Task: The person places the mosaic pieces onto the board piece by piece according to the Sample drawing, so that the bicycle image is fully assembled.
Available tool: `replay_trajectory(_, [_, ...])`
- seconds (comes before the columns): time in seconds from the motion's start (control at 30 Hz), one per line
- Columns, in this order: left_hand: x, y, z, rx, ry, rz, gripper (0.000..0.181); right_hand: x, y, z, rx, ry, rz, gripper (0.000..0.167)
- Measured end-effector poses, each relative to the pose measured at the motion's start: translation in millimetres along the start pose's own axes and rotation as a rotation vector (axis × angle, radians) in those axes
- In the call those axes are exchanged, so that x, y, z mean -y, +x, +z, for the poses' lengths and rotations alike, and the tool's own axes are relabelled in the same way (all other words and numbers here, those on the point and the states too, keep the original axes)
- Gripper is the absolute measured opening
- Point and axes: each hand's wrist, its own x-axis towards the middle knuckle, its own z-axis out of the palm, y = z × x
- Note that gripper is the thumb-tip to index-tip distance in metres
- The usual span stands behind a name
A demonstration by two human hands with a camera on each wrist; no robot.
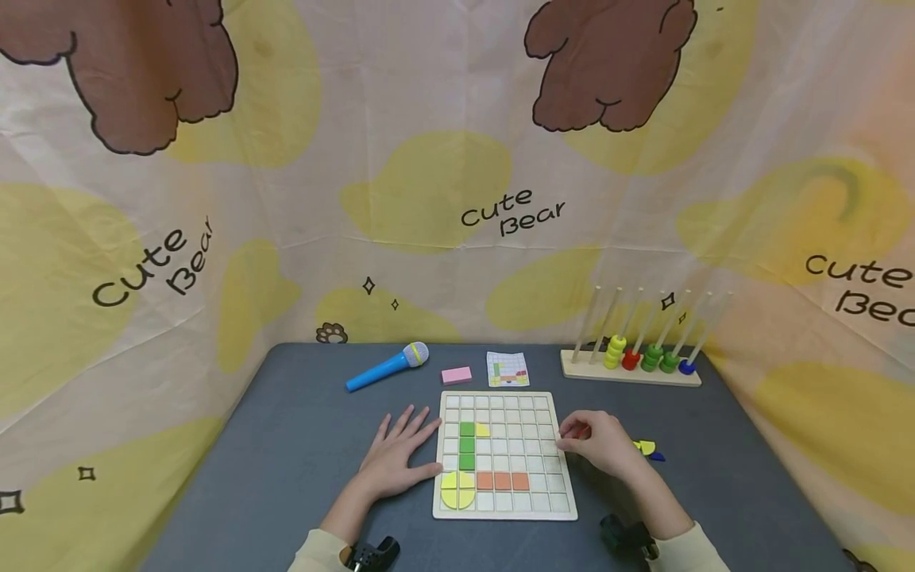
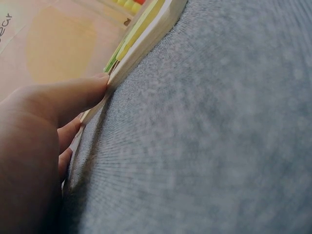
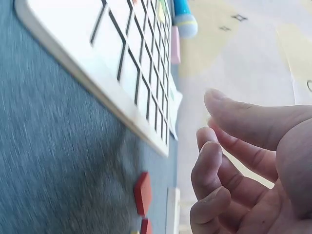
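A white grid board (image 1: 515, 508) with a pale wooden rim lies on the table. On it are green squares (image 1: 467, 445) in a column, one yellow square (image 1: 483, 430), a row of three orange squares (image 1: 503, 481), and yellow rounded pieces (image 1: 458, 490) forming a circle at the lower left. My left hand (image 1: 393, 461) has its fingers spread, with thumb and fingertips touching the board's left edge. Beside the right edge hovers my right hand (image 1: 604, 445), fingers loosely bent; the right wrist view shows nothing between them. Red pieces (image 3: 143, 193) lie on the table below it.
Yellow and blue pieces (image 1: 646, 447) lie right of my right wrist. Behind the board are a blue toy microphone (image 1: 386, 369), a pink block (image 1: 456, 376) and a pattern card (image 1: 507, 370). A wooden peg rack (image 1: 629, 376) with coloured beads stands at the back right.
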Motion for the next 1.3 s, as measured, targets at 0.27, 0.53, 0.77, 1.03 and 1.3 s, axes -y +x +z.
replay_trajectory(0.27, [0.5, -0.2, 0.9, -0.013, -0.006, 0.007, 0.083, -24.0, 7.1, -21.0, -0.062, -0.006, 0.022, 0.020])
replay_trajectory(0.53, [-0.4, -0.5, -1.1, -0.008, -0.011, 0.006, 0.083, -49.4, 10.5, -39.0, -0.065, -0.002, 0.039, 0.026])
replay_trajectory(0.77, [-1.9, -1.2, -3.4, -0.003, -0.011, 0.003, 0.082, -62.1, 12.0, -45.1, -0.066, -0.021, 0.070, 0.034])
replay_trajectory(1.03, [-0.7, -0.4, -3.0, -0.009, -0.005, 0.009, 0.082, -70.7, 16.5, -39.6, -0.036, -0.060, 0.084, 0.035])
replay_trajectory(1.3, [0.4, 0.1, -1.4, -0.005, 0.002, 0.004, 0.083, -70.3, 20.9, -36.5, -0.020, -0.080, 0.132, 0.031])
